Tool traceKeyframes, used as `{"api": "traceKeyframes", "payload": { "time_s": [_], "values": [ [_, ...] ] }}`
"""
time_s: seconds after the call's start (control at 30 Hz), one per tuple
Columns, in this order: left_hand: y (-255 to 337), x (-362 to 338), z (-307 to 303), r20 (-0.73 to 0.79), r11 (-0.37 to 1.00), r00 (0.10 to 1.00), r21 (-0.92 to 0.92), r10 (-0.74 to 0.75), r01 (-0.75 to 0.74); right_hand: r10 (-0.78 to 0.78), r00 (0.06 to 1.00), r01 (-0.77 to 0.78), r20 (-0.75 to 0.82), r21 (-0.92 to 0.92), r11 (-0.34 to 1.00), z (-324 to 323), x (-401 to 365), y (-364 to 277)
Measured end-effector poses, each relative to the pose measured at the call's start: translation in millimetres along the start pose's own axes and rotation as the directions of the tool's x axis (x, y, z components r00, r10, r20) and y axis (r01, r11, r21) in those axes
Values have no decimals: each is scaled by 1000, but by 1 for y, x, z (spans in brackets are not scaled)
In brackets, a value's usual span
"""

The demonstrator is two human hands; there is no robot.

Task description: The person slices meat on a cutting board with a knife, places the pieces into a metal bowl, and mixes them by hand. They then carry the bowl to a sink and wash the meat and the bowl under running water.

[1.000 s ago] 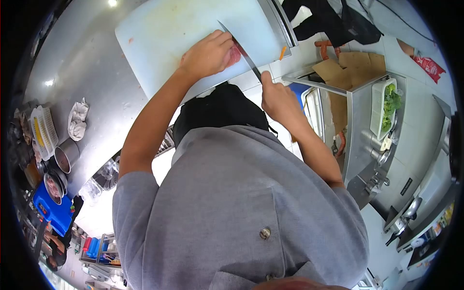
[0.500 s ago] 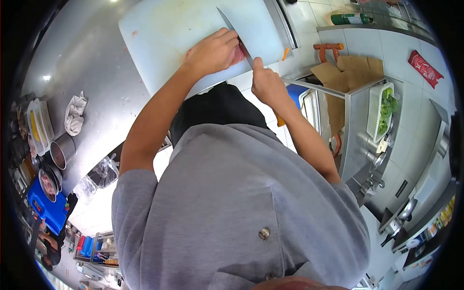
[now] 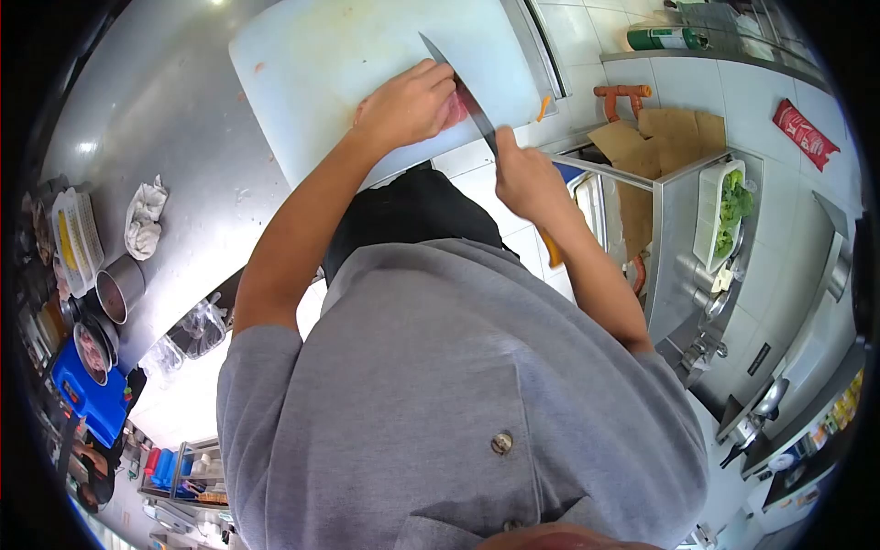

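Observation:
A piece of raw pinkish-red meat (image 3: 456,110) lies near the close edge of a white cutting board (image 3: 321,55). My left hand (image 3: 406,107) presses down on the meat with fingers curled, covering much of it. In my right hand (image 3: 530,174) is a large knife (image 3: 476,108), gripped by its orange handle, whose end shows below the fist. The long dark blade slants across the board along the right side of the meat, close to my left fingertips, its tip pointing away from me.
The board rests on a steel worktable (image 3: 183,119). A crumpled cloth (image 3: 145,218), a metal pot (image 3: 120,289) and a white basket (image 3: 81,240) stand to the left. On the right are a cardboard box (image 3: 674,137) and a white tray of green leaves (image 3: 720,215). An orange scrap (image 3: 544,108) lies by the board's edge.
My right hand has drawn the knife back toward my body and slightly right, so the blade has slid along the meat. My left hand stays on the meat, shifted only slightly.

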State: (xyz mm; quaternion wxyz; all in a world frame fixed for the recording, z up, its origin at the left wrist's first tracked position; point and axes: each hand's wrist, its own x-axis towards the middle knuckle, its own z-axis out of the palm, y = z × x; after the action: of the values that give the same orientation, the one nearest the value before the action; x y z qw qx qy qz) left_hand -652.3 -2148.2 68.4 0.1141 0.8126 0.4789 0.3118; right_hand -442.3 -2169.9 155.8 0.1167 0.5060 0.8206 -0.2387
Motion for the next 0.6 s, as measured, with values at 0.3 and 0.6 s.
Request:
{"api": "traceKeyframes", "payload": {
  "time_s": [0.3, 0.6],
  "values": [
    [-4, 0, -6, -21, 979, 997, -188, -79, 73, -13, 995, 21, -96, 78, 997, 33, 33, 4],
    [-6, -4, -6, -41, 999, 999, -47, -10, 8, 23, 999, -21, 47, -53, 998, -7, 1, -8]
  ]
}}
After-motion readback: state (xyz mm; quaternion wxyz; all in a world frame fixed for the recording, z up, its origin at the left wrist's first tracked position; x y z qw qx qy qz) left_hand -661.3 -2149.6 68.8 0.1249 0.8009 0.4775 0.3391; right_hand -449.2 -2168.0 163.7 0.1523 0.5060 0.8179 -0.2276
